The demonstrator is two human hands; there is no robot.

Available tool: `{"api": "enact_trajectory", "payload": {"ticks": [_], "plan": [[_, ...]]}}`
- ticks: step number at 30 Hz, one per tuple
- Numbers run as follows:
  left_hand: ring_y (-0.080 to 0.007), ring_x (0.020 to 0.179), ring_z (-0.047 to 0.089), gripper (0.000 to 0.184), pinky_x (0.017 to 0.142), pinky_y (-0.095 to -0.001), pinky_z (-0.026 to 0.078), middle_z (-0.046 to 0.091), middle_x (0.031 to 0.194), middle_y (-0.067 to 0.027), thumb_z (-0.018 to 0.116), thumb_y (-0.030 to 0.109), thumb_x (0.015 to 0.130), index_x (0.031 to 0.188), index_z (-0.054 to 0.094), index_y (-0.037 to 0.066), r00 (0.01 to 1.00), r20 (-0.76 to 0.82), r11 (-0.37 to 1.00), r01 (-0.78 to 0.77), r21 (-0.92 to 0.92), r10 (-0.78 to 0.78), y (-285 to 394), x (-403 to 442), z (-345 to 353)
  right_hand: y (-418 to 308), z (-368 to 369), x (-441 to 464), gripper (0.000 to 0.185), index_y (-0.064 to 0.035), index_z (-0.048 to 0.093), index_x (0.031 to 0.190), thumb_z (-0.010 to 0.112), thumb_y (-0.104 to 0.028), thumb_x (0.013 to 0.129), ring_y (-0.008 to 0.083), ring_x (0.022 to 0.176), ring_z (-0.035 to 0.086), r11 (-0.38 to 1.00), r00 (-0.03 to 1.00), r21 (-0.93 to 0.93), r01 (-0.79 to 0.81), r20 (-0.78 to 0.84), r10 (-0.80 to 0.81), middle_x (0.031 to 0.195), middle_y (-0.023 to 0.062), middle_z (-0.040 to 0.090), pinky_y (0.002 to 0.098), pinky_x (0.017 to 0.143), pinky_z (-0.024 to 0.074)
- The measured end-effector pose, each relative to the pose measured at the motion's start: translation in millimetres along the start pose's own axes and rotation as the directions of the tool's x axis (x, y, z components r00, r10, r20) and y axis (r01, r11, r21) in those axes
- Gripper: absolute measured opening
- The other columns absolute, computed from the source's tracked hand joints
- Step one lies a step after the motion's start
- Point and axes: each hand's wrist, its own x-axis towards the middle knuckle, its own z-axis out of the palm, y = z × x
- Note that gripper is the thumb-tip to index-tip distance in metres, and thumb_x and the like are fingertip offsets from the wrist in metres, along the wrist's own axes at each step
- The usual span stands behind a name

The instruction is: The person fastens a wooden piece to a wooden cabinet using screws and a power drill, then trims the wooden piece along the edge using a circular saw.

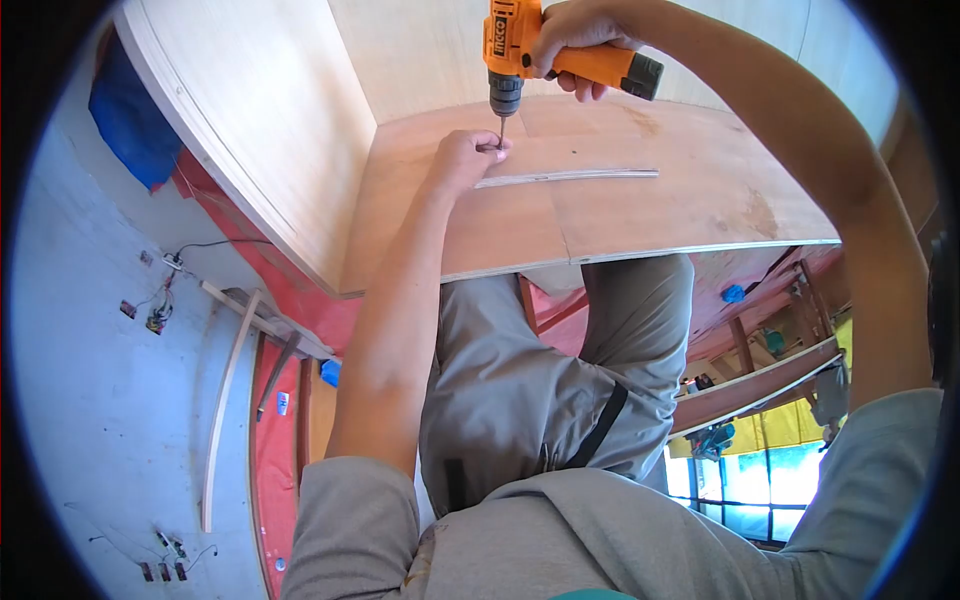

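Well, I have a wide wood board in front of me, and its near edge runs across just over my legs. On the left, a tall side panel stands up and makes a wall. At the back, a pale back panel rises too. There is room on the board to the right of my hands, and more room between the thin wood strip and the near edge.

My right hand is wrapped tight around the handle of the drill. My left hand is low, near the board, with its fingertips bunched at the tip of the thin bit. I cannot tell if they pinch the bit or some small thing. My two hands are apart, right one higher.

The drill is up over the back part of the board, nose down. It is bright orange, with a dark round nose, a black label and a black end on its handle.

The board is smooth and light brown, with a thin seam, a little dark dot and a brown stain on the right. Its near edge is pale. The strip is long, flat and thin, with whitish sides, and it lies on the board. The side panel is creamy, with a thick, curved rim.
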Motion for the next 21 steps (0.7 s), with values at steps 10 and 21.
{"api": "enact_trajectory", "payload": {"ticks": [10,21], "plan": [[-0.0175,0.084,0.076,0.022,0.077,-0.0339,0.059,0.081,0.094,-0.0115,0.079,0.012,0.093,0.114,0.083,0.006,1.0,-0.005,1.0,-0.006,-0.003,0.006,4.3,0.7,-0.9,-23.9,23.8,-6.8,0.043,-0.0056,0.069,0.118,0.078,-0.018,0.078,0.0234,0.068,0.068,0.979,0.964,-0.123,-0.164,-0.232,0.132,0.083,0.0099,0.067,0.0437,0.061,0.0581],[-0.0224,0.097,0.078,0.03,0.085,-0.037,0.061,0.082,0.11,-0.015,0.069,0.007,0.095,0.123,0.079,0.005,0.993,0.027,0.994,-0.111,-0.01,0.111,-14.3,27.8,-13.5,-45.8,32.7,-8.9,0.052,-0.0046,0.065,0.125,0.078,-0.013,0.076,0.0187,0.061,0.064,0.961,0.958,-0.203,-0.188,-0.256,0.133,0.081,0.008,0.064,0.0411,0.057,0.057]]}}
